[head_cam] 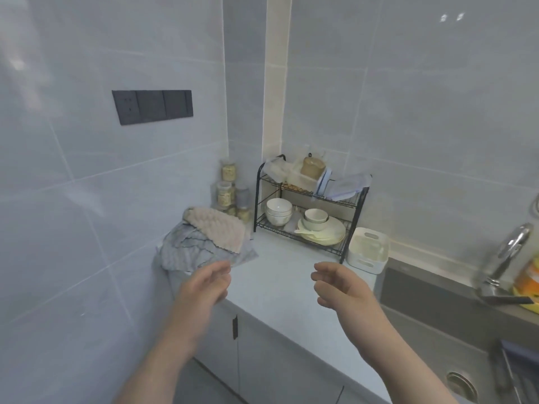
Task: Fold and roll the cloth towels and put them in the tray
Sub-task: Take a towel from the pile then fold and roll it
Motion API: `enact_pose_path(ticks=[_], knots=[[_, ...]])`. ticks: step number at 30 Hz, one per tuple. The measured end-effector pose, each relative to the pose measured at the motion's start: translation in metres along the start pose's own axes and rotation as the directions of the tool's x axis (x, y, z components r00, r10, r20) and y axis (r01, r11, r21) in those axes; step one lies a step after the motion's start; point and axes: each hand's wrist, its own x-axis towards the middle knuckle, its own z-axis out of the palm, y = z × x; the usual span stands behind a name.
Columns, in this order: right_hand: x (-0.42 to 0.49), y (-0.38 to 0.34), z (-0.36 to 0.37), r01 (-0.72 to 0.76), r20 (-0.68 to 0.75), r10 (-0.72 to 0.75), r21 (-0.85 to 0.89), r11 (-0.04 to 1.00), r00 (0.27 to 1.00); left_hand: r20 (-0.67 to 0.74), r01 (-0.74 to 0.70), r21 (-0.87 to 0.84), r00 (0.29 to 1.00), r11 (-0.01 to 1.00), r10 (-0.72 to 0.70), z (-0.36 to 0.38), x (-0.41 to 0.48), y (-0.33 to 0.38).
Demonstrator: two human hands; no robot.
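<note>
The left hand (204, 282) and right hand (338, 285) hover released and empty over the desk (280, 275), the left just beside the heap of towels (204, 240). The heap lies bunched against the wall, with part of it drooping over the desk's front edge. Tugging one towel free could drag the rest to the floor. The white tray (368, 249) stands beside the sink (437, 304), so a loose roll might tumble in.

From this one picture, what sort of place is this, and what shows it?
Probably a home kitchen: a black two-tier wire dish rack with white ceramic bowls, and a steel sink with a chrome tap.
</note>
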Motion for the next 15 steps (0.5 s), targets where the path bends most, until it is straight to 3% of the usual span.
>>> enact_pose_path(ticks=[7, 15], knots=[[0.127, 0.004, -0.005, 0.006, 0.093, -0.009, 0.035, 0.999, 0.996, -0.126, 0.053, 0.069, 0.991, 0.996, -0.044, 0.010, 0.100, -0.005], [0.229, -0.002, 0.052, 0.025, 0.252, -0.025, 0.004, 1.000, 0.967, -0.219, 0.104, 0.112, 0.973, 0.988, -0.078, -0.018, 0.185, 0.002]])
